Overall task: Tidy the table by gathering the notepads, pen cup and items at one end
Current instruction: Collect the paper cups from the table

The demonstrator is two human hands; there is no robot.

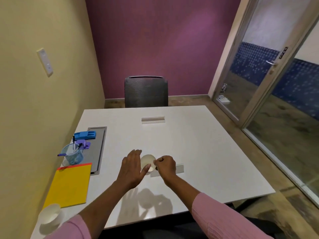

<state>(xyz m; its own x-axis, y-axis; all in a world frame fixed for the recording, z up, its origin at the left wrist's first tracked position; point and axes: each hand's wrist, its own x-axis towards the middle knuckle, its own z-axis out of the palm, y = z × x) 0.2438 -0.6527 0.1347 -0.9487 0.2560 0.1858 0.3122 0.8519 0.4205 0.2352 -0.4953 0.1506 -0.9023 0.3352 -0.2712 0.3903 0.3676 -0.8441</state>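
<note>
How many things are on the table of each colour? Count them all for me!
White paper cups: 2
Yellow notepad: 1
Blue things: 2, the pen cup and the stapler
Purple thing: 1, a small tool
Clear holders: 2
Total: 8, not counting the pens inside the pen cup.
</note>
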